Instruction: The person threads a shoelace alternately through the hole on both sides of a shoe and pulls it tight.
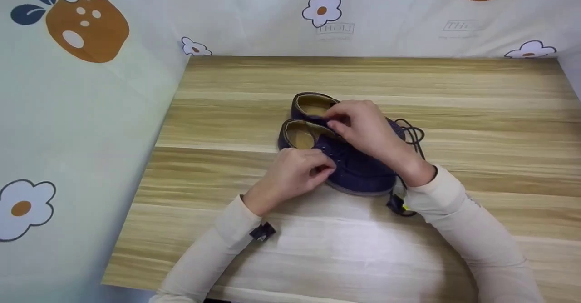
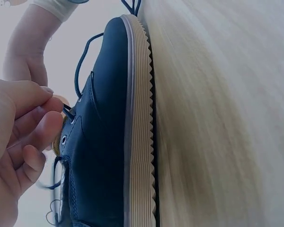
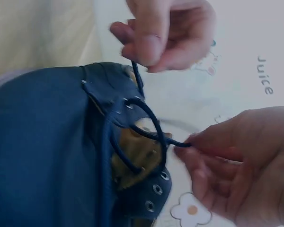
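Two dark blue shoes lie side by side on the wooden table, the nearer shoe (image 1: 363, 173) (image 2: 111, 127) (image 3: 42, 137) under both hands. In the right wrist view the right hand (image 3: 246, 161) pinches a dark lace (image 3: 154, 135) between thumb and finger, beside the shoe's opening. The left hand (image 1: 302, 171) (image 2: 19, 127) pinches another part of the lace at the eyelets on the shoe's near side. Above the shoe in the head view is the right hand (image 1: 370, 130). Several metal eyelets (image 3: 157, 189) show, and a lace loop stands over the tongue.
The farther shoe (image 1: 313, 103) stands just behind the nearer one. Loose laces (image 1: 414, 135) trail past the toes on the right. A small black item (image 1: 397, 204) lies by the right sleeve. Patterned cloth (image 1: 254, 17) borders the table (image 1: 218, 130) at the back and left.
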`<state>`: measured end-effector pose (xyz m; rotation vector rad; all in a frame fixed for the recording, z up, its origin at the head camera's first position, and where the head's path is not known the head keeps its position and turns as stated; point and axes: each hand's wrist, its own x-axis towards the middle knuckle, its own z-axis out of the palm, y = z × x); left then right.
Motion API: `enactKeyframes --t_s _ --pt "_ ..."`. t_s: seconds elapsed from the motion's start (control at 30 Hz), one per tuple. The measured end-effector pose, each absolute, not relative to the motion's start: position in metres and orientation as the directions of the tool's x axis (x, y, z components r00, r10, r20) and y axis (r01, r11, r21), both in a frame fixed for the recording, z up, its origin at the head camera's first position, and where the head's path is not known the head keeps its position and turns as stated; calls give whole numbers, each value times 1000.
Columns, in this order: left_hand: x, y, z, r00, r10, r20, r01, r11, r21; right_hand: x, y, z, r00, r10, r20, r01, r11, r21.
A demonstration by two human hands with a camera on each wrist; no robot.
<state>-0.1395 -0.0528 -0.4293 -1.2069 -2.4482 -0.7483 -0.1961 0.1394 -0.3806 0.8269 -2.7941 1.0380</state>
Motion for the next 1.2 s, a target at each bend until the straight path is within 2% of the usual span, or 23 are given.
enactKeyframes --t_s 0.13,0.2,0.47,0.57,0.73,0.83,1.2 --pt "-140 -52 -429 -586 657 474 809 503 303 -193 128 -389 -783 -541 308 -618 622 -480" --pt "-140 -51 -429 -585 662 469 810 506 296 -191 125 -391 -771 -552 318 -636 643 -426" --pt "-145 -48 -428 -602 645 470 796 526 298 -185 157 -371 -821 -477 313 -571 690 -444" --pt "-146 -48 -428 -610 629 482 789 533 305 -180 178 -364 -822 -513 246 -567 706 -425" --pt "-148 -47 -428 -612 617 494 788 534 309 -169 207 -361 -771 -635 51 -608 711 -354" --pt "-148 -45 -428 -605 622 498 794 524 310 -164 217 -362 -747 -663 -50 -612 716 -335" --pt "-144 -35 -429 -573 657 490 819 487 304 -157 239 -372 -779 -557 -287 -510 830 -226"
